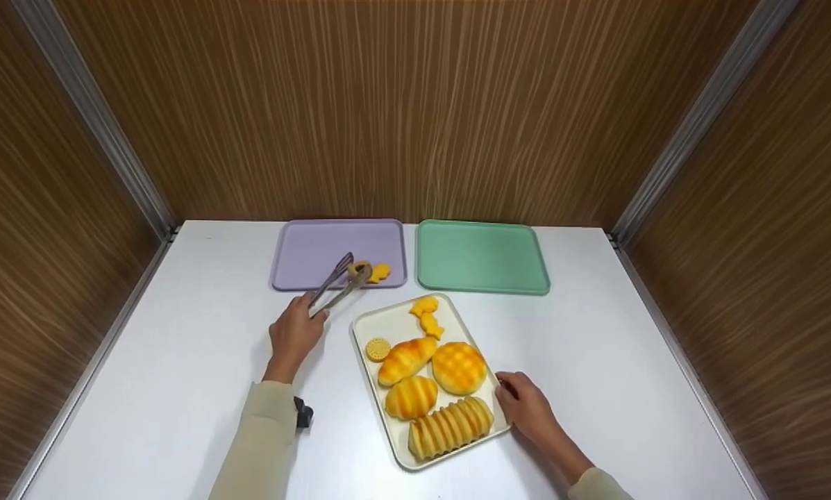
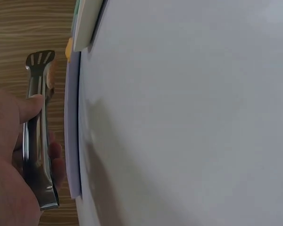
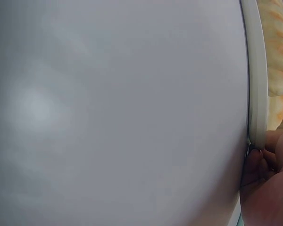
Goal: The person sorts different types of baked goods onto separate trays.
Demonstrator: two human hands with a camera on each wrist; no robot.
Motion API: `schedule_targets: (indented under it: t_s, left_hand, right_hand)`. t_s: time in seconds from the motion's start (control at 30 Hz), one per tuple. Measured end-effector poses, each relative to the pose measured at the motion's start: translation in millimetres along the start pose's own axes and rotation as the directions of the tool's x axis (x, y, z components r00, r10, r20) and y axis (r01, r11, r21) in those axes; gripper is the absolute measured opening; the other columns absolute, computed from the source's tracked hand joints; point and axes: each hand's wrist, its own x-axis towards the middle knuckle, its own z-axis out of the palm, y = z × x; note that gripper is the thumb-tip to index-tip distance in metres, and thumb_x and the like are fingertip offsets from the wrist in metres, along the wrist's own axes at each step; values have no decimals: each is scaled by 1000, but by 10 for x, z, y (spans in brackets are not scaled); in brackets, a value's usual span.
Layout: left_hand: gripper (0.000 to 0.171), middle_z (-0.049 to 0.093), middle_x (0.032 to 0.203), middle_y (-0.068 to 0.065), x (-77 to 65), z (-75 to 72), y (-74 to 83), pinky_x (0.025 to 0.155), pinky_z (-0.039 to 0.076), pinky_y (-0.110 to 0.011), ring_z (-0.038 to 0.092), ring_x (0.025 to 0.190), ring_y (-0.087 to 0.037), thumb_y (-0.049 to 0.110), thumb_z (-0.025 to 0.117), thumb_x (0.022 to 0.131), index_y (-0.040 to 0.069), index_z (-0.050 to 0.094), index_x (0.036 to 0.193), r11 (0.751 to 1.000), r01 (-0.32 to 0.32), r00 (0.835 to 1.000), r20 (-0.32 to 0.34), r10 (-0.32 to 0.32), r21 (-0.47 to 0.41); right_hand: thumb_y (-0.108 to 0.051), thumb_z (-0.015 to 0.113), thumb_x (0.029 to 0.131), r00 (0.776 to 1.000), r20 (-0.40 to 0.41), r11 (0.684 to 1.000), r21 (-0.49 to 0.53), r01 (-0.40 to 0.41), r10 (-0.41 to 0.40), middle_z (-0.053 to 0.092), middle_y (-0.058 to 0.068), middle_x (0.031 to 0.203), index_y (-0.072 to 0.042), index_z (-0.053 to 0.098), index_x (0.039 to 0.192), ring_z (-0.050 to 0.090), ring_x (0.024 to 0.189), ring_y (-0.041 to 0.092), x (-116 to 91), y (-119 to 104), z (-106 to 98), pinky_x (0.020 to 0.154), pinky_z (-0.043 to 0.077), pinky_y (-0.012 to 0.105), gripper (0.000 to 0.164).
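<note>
My left hand point(image 1: 296, 336) grips metal tongs point(image 2: 35, 136), thumb on one arm and fingers around the other. Their ends reach over the purple tray point(image 1: 311, 250). A small tan piece point(image 2: 51, 75) shows between the tong ends; its kind is partly hidden. Beside it on that tray lies a yellow fish-shaped piece point(image 1: 380, 272). My right hand point(image 1: 528, 405) pinches the right rim of the cream tray point(image 1: 403, 455), which sits at an angle. On this tray are a ridged loaf point(image 1: 451, 427), a round bun point(image 1: 459, 368), two rolls point(image 1: 406, 361), a round biscuit point(image 1: 378, 349) and two fish-shaped pieces point(image 1: 430, 325).
A green tray point(image 1: 481, 257) stands at the back, right of the purple one. All three trays are on a white table point(image 1: 596, 361). Wood-patterned panels point(image 1: 401, 111) with metal corner strips enclose the back and sides.
</note>
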Motion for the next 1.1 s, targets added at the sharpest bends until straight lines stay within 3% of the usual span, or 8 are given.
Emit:
schedule_targets:
  t_s: [0.43,0.8,1.1]
  left_hand:
    - [49,60,121,-15,196,151,-84,85,42,-56,58,111,-36,31,62,91,6,53,132,999,48,999,-20,-48,3]
    - [52,59,123,-13,200,147,-101,85,40,-59,57,113,-37,35,61,92,11,50,136,999,52,999,-5,-52,-4]
    - [53,58,123,-13,147,72,-112,85,41,-58,56,113,-36,35,62,92,12,48,138,999,33,999,6,-33,25]
  right_hand:
    - [-14,61,94,1000,5,1000,15,-16,16,61,-2,102,-10,64,118,56,95,15,-5,18,-6,86,45,38,25]
    - [-14,61,94,1000,6,1000,1,-18,18,60,-3,98,-10,65,118,55,90,12,0,19,3,82,46,33,24]
    - [-12,61,93,1000,-10,1000,-2,1,-1,61,-1,99,-9,65,117,56,91,14,6,22,12,84,46,37,24]
